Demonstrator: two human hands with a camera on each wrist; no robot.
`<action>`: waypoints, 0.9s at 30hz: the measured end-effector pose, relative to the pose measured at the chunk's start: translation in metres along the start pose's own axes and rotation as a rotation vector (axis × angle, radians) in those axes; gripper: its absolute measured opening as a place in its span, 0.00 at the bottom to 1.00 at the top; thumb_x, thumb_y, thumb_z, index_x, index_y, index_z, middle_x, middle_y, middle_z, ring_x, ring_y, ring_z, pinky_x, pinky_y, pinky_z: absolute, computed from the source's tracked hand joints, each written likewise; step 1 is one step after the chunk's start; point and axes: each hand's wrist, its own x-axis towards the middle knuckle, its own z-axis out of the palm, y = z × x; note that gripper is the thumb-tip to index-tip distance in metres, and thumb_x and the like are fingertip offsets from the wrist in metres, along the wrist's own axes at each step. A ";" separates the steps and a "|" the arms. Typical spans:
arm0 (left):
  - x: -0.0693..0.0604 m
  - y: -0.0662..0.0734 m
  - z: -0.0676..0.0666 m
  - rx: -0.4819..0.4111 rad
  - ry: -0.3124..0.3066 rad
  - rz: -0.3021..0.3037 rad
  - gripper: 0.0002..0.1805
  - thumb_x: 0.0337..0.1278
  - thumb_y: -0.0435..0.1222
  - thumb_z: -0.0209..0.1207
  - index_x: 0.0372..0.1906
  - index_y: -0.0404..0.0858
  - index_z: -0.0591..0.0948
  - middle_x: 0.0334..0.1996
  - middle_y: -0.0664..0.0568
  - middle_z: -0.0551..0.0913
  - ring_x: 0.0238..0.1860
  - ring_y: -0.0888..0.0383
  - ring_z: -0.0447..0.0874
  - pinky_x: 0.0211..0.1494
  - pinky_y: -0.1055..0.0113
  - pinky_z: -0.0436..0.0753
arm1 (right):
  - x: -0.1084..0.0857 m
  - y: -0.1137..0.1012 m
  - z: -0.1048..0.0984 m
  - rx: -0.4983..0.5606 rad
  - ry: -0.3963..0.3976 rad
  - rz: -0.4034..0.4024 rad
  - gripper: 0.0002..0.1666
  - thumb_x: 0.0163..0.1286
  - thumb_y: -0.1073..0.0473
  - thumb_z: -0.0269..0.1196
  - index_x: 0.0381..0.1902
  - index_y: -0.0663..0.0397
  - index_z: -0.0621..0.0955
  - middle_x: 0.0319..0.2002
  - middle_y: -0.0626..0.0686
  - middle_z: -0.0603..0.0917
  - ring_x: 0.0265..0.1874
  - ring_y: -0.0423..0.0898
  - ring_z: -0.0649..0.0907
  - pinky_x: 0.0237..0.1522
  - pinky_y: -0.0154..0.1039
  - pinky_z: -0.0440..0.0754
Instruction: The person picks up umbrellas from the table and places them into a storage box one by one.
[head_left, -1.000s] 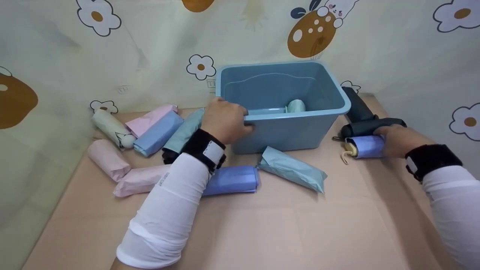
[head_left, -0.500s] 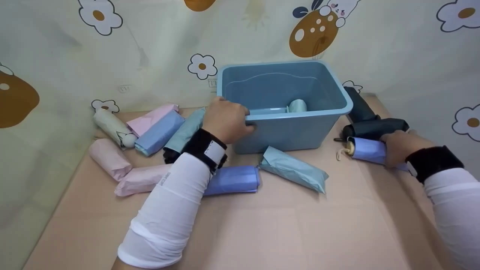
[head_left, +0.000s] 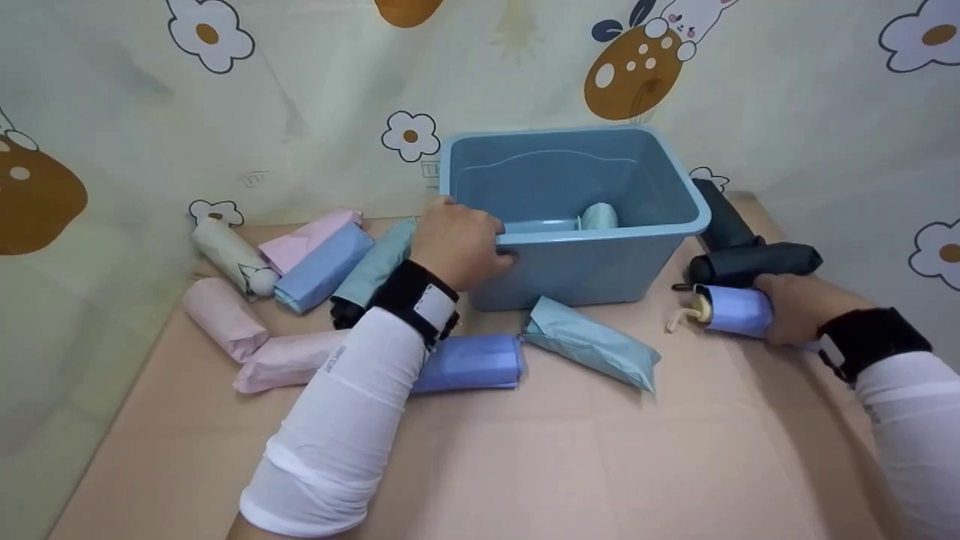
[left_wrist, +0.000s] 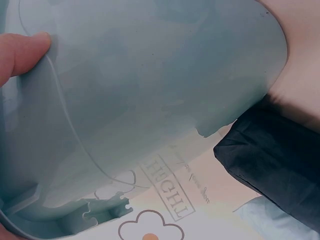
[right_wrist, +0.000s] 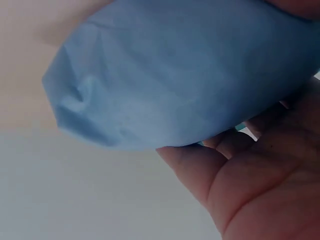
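Note:
A blue-grey plastic bin (head_left: pixel 570 270) stands against the back wall, a pale green rolled item (head_left: pixel 600 216) inside it. My left hand (head_left: pixel 461 247) grips the bin's front-left rim; the left wrist view shows its thumb (left_wrist: pixel 25 55) on the bin wall. On the right, my right hand (head_left: pixel 802 307) holds a blue-violet folded umbrella (head_left: pixel 739 310), whose pale handle end and cord point left. In the right wrist view the umbrella's blue fabric (right_wrist: pixel 165 75) lies against the curled fingers (right_wrist: pixel 195 167).
Two black folded umbrellas (head_left: pixel 757 262) lie right of the bin. A teal one (head_left: pixel 592 345) lies before it, a blue-violet one (head_left: pixel 476 363) beside that. Several pink, blue, teal and pale green ones (head_left: pixel 322 266) lie at the left. A patterned sheet covers the wall.
The blue-violet umbrella at the right has shifted slightly left and down in the head view, with my right hand round it. My left hand keeps its grip on the bin's rim.

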 end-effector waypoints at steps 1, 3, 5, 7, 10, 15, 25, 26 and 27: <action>0.000 0.000 0.000 0.000 0.000 0.000 0.24 0.65 0.57 0.64 0.22 0.45 0.81 0.19 0.54 0.83 0.37 0.52 0.90 0.65 0.48 0.75 | -0.001 -0.001 0.000 0.016 0.005 -0.009 0.35 0.45 0.64 0.74 0.53 0.66 0.77 0.46 0.66 0.84 0.40 0.60 0.82 0.47 0.64 0.81; 0.000 0.000 0.000 -0.002 0.001 -0.001 0.23 0.65 0.57 0.64 0.22 0.45 0.82 0.19 0.54 0.83 0.38 0.52 0.90 0.65 0.48 0.75 | -0.002 -0.004 -0.002 0.042 0.011 -0.021 0.34 0.47 0.64 0.75 0.54 0.64 0.77 0.47 0.65 0.84 0.41 0.60 0.82 0.48 0.65 0.80; 0.000 0.000 0.000 -0.005 0.005 -0.001 0.23 0.65 0.56 0.64 0.22 0.44 0.82 0.20 0.54 0.84 0.38 0.52 0.90 0.66 0.48 0.75 | -0.004 -0.008 -0.006 0.062 0.019 -0.027 0.35 0.48 0.64 0.76 0.55 0.63 0.77 0.48 0.65 0.84 0.42 0.61 0.82 0.49 0.66 0.80; 0.000 0.000 0.001 -0.006 0.011 0.001 0.23 0.65 0.56 0.64 0.22 0.44 0.82 0.20 0.53 0.85 0.38 0.52 0.90 0.65 0.48 0.75 | -0.007 -0.013 -0.009 0.066 0.025 -0.043 0.36 0.49 0.63 0.77 0.57 0.62 0.77 0.50 0.65 0.84 0.44 0.62 0.83 0.49 0.68 0.80; -0.001 0.000 0.002 0.003 0.022 0.011 0.23 0.64 0.57 0.65 0.23 0.44 0.83 0.22 0.53 0.87 0.36 0.52 0.90 0.61 0.49 0.76 | -0.011 -0.020 -0.014 0.062 0.055 -0.089 0.35 0.50 0.64 0.76 0.57 0.60 0.78 0.50 0.63 0.85 0.45 0.60 0.83 0.50 0.66 0.80; -0.001 0.000 0.002 0.011 0.024 0.020 0.23 0.63 0.57 0.64 0.24 0.44 0.83 0.25 0.52 0.88 0.35 0.51 0.89 0.58 0.49 0.76 | -0.020 -0.033 -0.021 0.059 0.093 -0.171 0.34 0.52 0.63 0.78 0.57 0.58 0.78 0.52 0.61 0.85 0.46 0.58 0.83 0.51 0.64 0.81; -0.001 0.000 0.001 0.008 0.007 0.010 0.23 0.64 0.58 0.64 0.28 0.43 0.86 0.25 0.52 0.89 0.37 0.52 0.90 0.61 0.49 0.76 | -0.037 -0.068 -0.044 0.192 0.113 -0.241 0.36 0.50 0.65 0.75 0.59 0.50 0.78 0.50 0.56 0.84 0.43 0.53 0.80 0.41 0.48 0.78; -0.001 0.000 0.001 0.007 0.008 0.011 0.23 0.64 0.58 0.64 0.27 0.43 0.86 0.25 0.52 0.89 0.37 0.51 0.90 0.61 0.49 0.76 | -0.040 -0.071 -0.046 0.220 0.112 -0.247 0.36 0.51 0.65 0.74 0.60 0.49 0.78 0.49 0.56 0.84 0.43 0.54 0.80 0.39 0.47 0.77; -0.001 0.000 0.001 0.007 0.010 0.011 0.23 0.64 0.58 0.64 0.27 0.43 0.86 0.25 0.52 0.89 0.37 0.51 0.90 0.60 0.49 0.76 | -0.042 -0.074 -0.048 0.250 0.108 -0.252 0.36 0.51 0.65 0.74 0.60 0.49 0.77 0.49 0.56 0.83 0.43 0.54 0.80 0.38 0.46 0.77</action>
